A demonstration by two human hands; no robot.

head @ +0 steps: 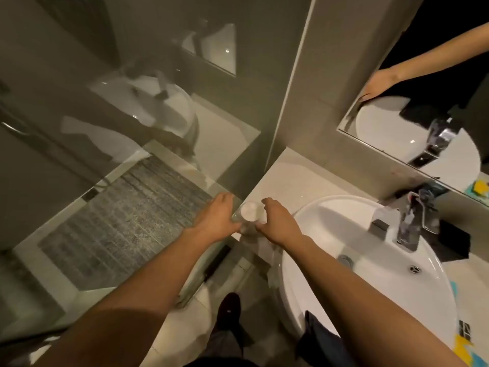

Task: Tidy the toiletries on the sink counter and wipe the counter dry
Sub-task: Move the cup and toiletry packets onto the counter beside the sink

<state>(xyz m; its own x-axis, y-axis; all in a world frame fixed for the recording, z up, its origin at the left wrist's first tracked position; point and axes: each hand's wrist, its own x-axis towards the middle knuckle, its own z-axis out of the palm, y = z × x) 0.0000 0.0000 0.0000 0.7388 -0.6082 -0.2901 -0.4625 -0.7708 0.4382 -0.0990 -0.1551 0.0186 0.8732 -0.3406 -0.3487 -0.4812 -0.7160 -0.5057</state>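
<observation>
A clear glass tumbler (248, 211) stands at the front left edge of the pale counter (291, 176), left of the white basin (330, 274). My left hand (215, 221) wraps its left side and my right hand (277, 221) holds its right side, so both hands grip it. The lower part of the glass is hidden by my fingers. The counter stretch behind the glass is bare.
A chrome tap (408, 223) rises at the back of the basin, with dark items (449, 239) right of it. Yellow and teal packets (461, 343) lie at the far right. A mirror (423, 107) hangs above. A glass shower partition (132, 154) stands close on the left.
</observation>
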